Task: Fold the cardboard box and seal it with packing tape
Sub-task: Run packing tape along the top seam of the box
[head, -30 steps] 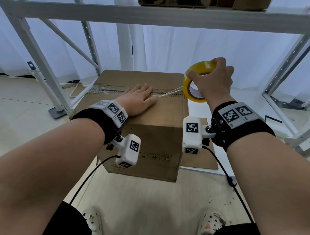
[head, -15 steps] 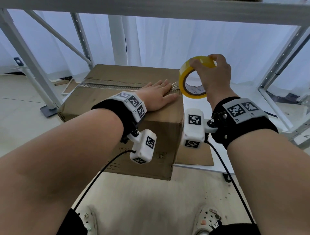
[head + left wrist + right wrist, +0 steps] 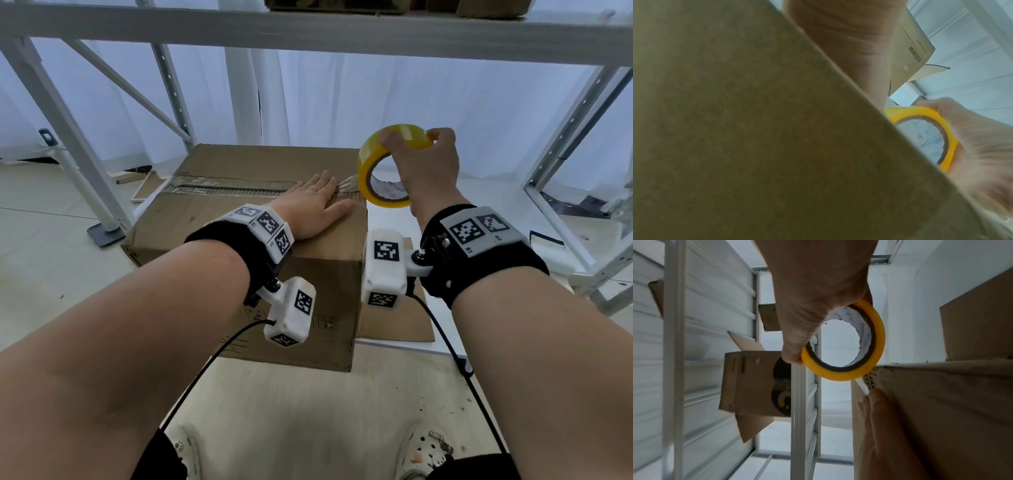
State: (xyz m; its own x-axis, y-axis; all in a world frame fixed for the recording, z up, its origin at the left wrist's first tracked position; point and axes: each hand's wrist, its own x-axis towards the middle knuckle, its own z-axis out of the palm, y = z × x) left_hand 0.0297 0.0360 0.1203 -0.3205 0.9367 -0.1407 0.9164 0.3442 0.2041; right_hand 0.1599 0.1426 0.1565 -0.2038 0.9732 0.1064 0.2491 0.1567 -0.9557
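Observation:
A closed brown cardboard box (image 3: 239,161) stands in front of me, with clear tape along its top seam (image 3: 226,186). My left hand (image 3: 313,205) lies flat on the box top near the right edge, fingers straight, pressing on the tape end. My right hand (image 3: 423,161) grips a yellow tape roll (image 3: 368,164) just past the box's right edge, fingers over the top and thumb on the near rim. A short strip of tape (image 3: 349,180) stretches from the roll to the box. The right wrist view shows the tape roll (image 3: 875,344) touching the box corner (image 3: 881,369).
A white metal rack frames the box: an upright (image 3: 68,137) at left, a shelf beam (image 3: 308,31) overhead, uprights (image 3: 565,144) at right. A flat cardboard sheet (image 3: 400,322) lies to the box's right. More cardboard boxes (image 3: 754,382) sit on the shelf above. My shoes (image 3: 428,452) are below.
My left hand has slid right along the seam to the box's right edge. The roll has come in closer to the box, so the free strip of tape is shorter.

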